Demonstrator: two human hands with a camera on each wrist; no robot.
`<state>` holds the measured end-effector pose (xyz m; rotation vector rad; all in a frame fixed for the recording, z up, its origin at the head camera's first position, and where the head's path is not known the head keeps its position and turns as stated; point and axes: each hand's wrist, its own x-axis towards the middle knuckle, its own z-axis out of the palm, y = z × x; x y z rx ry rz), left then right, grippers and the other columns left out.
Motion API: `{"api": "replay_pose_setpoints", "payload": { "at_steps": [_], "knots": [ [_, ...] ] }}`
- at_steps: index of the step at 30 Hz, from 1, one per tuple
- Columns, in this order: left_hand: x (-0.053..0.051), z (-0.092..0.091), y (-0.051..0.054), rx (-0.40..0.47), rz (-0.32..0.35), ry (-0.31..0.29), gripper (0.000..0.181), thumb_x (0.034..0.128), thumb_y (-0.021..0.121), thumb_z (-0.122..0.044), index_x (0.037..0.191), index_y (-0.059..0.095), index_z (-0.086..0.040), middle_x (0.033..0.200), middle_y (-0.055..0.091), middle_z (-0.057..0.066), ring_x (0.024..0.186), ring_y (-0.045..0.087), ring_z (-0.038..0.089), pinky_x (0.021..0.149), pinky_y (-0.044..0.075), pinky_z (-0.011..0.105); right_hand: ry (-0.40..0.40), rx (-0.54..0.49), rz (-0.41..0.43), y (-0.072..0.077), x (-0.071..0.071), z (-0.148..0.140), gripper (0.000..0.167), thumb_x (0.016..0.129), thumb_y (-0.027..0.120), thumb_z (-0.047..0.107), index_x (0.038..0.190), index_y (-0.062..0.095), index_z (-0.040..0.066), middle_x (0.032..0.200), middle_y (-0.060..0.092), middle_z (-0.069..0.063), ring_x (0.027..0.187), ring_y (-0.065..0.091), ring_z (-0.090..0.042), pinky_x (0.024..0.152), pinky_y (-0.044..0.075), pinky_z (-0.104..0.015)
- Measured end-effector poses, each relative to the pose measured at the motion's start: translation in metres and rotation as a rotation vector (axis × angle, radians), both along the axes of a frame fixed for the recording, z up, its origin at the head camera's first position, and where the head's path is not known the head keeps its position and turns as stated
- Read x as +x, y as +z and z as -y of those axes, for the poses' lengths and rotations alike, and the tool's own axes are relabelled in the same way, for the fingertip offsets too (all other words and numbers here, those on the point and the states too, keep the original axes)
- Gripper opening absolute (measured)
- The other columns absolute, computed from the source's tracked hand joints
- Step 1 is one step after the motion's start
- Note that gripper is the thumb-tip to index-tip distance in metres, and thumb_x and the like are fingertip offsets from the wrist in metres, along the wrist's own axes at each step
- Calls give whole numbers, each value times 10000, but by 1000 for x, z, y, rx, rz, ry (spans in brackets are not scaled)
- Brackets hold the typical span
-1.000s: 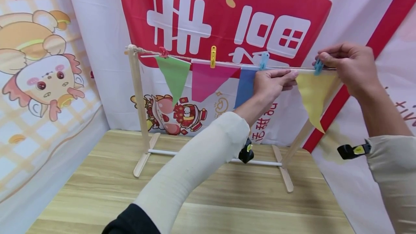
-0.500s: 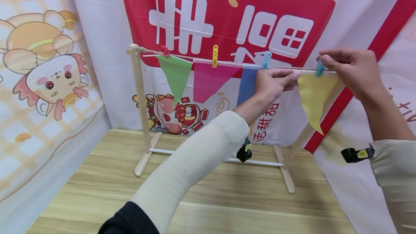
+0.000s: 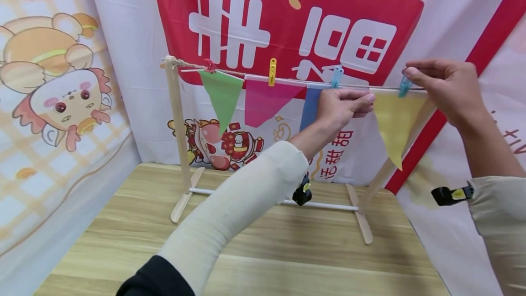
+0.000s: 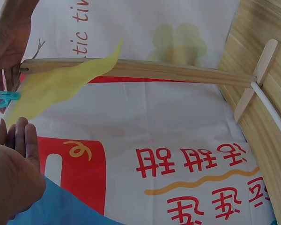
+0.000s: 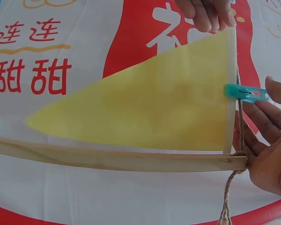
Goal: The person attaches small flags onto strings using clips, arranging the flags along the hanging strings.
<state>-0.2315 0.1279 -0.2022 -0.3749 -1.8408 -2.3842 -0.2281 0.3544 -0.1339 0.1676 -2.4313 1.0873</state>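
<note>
The yellow triangular pennant point(image 3: 396, 124) hangs from a twine line at the right of a small wooden stand. My left hand point(image 3: 341, 106) pinches its left top corner between thumb and fingers. A teal clothespin point(image 5: 246, 93) is clipped over the pennant's white top edge and the twine point(image 5: 241, 126). My right hand point(image 3: 449, 88) holds that clothespin's free end at the thumb, its other fingers reaching behind the line. Part of the blue pennant point(image 3: 310, 106) is hidden by my left hand; a light-blue clothespin point(image 3: 337, 76) sits on it.
A green pennant point(image 3: 222, 99) under a red clothespin point(image 3: 210, 65) and a pink pennant point(image 3: 271, 102) under a yellow clothespin point(image 3: 272, 72) hang further left. The wooden posts point(image 3: 176, 122) stand on the table point(image 3: 287, 250), joined low down by a white rod point(image 3: 328, 205). A printed cloth backdrop is behind.
My left hand has shifted slightly left, drawing the yellow pennant's corner with it. My right hand stays at the teal clothespin, a little lower than a second ago. The view has shifted slightly.
</note>
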Motion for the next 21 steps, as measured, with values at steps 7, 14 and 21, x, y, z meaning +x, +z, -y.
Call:
{"api": "replay_pose_setpoints", "payload": {
  "at_steps": [7, 14, 21],
  "knots": [
    [2, 1, 1, -53, -3, -20, 191, 985, 883, -149, 1158, 884, -68, 1009, 888, 38, 831, 865, 150, 766, 707, 253, -21, -2, -13, 0, 1, 1, 559, 1051, 789, 461, 1552, 702, 230, 1381, 742, 202, 1102, 611, 86, 808, 535, -7],
    [5, 7, 2, -88, -14, -67, 158, 988, 880, -124, 1116, 878, -31, 960, 878, 68, 784, 853, 163, 760, 723, 309, -30, 2, -77, 0, 3, 10, 577, 1038, 803, 466, 1561, 693, 249, 1486, 750, 115, 1073, 644, 103, 826, 530, -6],
    [7, 15, 0, -124, -43, -134, 186, 1002, 868, -126, 1161, 866, -30, 1006, 882, 74, 788, 844, 153, 766, 716, 283, -53, 103, -179, -1, 6, 28, 520, 1048, 787, 449, 1536, 715, 284, 1548, 723, 100, 1294, 581, 61, 1086, 565, -160]
  ]
}}
